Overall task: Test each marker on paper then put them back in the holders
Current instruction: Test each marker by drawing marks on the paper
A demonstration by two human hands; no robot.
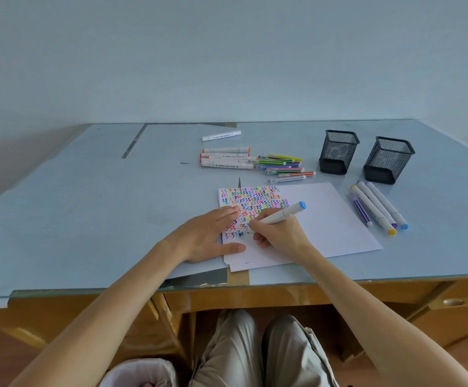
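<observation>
Head view: two mesh holders (338,152) (389,160) — contents unseen; right hand (278,233) grips blue-capped marker (280,215), left hand (207,233) flat on paper (324,219).

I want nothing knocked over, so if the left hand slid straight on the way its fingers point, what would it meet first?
The left hand lies flat on the paper, fingers pointing up and right across the squiggles. Going straight on, it would probably meet the white marker held in the right hand first.
</observation>
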